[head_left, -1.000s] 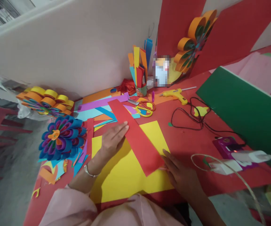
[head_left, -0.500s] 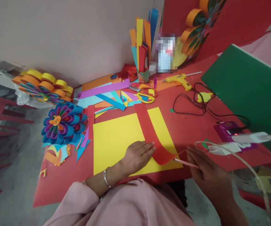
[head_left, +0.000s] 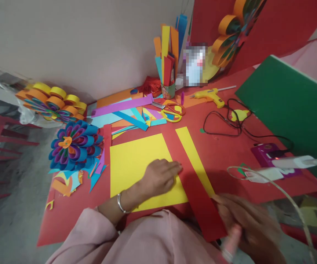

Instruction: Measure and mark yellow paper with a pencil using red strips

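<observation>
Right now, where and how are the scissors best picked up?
Probably by the two handle loops of the scissors, coming from the wearer's near right: they lie toward that side, while the blades point left toward the purple strip.

Someone in a pink top has a left hand (head_left: 160, 178) resting on a big yellow sheet (head_left: 136, 157), fingertips at the side of a long red strip (head_left: 195, 187). The strip lies slanted over the yellow sheet and pokes past its near edge. The right hand (head_left: 246, 222) is close by the strip's low end — it looks blurry, and so does a pink thing (head_left: 231, 244) next to it. Farther back on the red tabletop (head_left: 252, 190) are scissors (head_left: 172, 116), a yellow glue gun (head_left: 209, 96) and a cup (head_left: 168, 91) full of paper strips. A blue and purple paper flower (head_left: 74, 145) sits at the left.
</observation>
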The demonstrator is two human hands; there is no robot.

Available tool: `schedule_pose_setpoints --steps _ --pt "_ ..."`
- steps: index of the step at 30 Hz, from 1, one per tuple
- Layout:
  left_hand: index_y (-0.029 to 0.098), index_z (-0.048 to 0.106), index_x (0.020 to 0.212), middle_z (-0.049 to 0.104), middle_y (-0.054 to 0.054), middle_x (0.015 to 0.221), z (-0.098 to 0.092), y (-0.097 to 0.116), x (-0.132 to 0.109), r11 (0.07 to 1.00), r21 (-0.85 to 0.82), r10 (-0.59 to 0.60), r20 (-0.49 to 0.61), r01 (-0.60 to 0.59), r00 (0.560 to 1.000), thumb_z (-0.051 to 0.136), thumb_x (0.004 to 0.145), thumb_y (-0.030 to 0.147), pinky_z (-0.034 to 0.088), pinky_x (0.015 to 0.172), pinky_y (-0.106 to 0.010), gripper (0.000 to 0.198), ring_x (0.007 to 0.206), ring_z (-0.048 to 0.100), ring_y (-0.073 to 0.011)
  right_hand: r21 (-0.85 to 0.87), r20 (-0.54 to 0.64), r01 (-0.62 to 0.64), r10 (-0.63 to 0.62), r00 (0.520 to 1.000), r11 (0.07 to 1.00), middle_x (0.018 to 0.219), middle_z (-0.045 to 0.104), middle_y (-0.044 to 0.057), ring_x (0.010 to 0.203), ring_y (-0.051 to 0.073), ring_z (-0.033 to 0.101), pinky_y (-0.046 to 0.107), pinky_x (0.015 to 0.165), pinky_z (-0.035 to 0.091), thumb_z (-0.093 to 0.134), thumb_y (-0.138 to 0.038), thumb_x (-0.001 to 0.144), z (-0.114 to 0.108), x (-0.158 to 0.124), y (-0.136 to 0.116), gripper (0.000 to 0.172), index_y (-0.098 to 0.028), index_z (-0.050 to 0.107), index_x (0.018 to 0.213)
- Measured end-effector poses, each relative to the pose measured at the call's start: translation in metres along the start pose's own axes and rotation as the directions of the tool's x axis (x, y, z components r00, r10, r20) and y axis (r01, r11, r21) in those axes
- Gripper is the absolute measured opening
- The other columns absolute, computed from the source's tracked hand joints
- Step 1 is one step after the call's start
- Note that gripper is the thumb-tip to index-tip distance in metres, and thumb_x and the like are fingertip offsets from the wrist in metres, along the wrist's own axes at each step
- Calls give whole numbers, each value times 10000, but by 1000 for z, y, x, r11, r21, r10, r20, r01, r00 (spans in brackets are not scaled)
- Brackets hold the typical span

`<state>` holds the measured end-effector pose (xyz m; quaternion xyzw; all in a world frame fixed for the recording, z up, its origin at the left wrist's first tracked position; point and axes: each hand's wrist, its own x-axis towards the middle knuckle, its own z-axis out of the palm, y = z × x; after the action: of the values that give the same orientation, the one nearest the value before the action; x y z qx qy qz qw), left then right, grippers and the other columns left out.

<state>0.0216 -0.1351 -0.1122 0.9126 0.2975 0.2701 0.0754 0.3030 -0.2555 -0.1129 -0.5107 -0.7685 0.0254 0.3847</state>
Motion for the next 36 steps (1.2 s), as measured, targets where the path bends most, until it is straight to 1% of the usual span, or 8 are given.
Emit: schedule_pose_setpoints --steps 2,4,8,14,20,28,32,36 --pt "197 693 1148 795 -59 1116 -12 -30 23 995 79 -53 -30 55 998 497 988 159 545 758 -337 256 869 701 -171 -12 82 72 -71 994 997 1111 808 80 960 197 783 286 823 625 584 -165 980 24 19 -7 302 -170 708 1255" --pt "195 716 1039 789 -72 1036 -19 -68 54 979 199 -38 -21 41 999 483 1026 191 536 796 -356 234 887 694 -192 -116 125 81 -66 990 990 1238 777 99 989 193 783 262 713 612 523 -184 1019 45 30 -8 321 -139 696 1286" --pt "171 745 1001 758 -126 1019 -9 -137 122 943 324 -4 223 -71 975 444 1038 183 505 820 -379 303 964 671 -235 -211 219 74 -26 975 975 1352 722 107 974 183 788 231 613 595 508 -208 1030 70 29 2 334 -139 719 1280" --pt "187 757 1061 749 -107 1002 24 -174 181 933 260 112 444 -248 889 581 976 193 452 721 -335 195 942 669 -235 -180 313 39 19 950 983 1427 672 62 1021 169 782 207 663 623 494 -168 1004 81 11 16 406 -213 701 1351" --pt "131 728 1115 739 -139 1094 28 -165 204 915 289 69 576 -282 814 584 943 128 505 710 -367 224 986 696 -282 -160 351 37 22 936 986 1481 624 36 1026 158 781 180 585 599 504 -167 1001 81 11 18 469 -250 639 1442" --pt "158 666 1138 695 -114 1150 -5 -125 207 876 304 149 567 -374 810 480 1025 192 565 805 -405 221 1011 682 -275 -150 348 49 7 937 988 1450 649 61 1046 180 781 196 642 629 495 -189 1020 80 12 20 402 -220 688 1371" --pt "131 663 1139 698 -107 1154 -27 -167 191 893 381 -20 568 -241 823 640 920 175 545 751 -339 226 969 699 -255 -135 330 41 6 944 990 1454 647 41 1118 200 760 223 738 658 499 -160 1010 80 14 19 443 -265 667 1406" --pt "66 657 1188 682 -125 1230 -45 -230 179 858 513 -258 475 -27 841 559 967 156 495 794 -255 258 1011 675 -193 -149 348 57 -2 937 987 1459 645 41 1063 210 779 222 649 655 503 -153 1001 74 22 16 427 -246 695 1371"
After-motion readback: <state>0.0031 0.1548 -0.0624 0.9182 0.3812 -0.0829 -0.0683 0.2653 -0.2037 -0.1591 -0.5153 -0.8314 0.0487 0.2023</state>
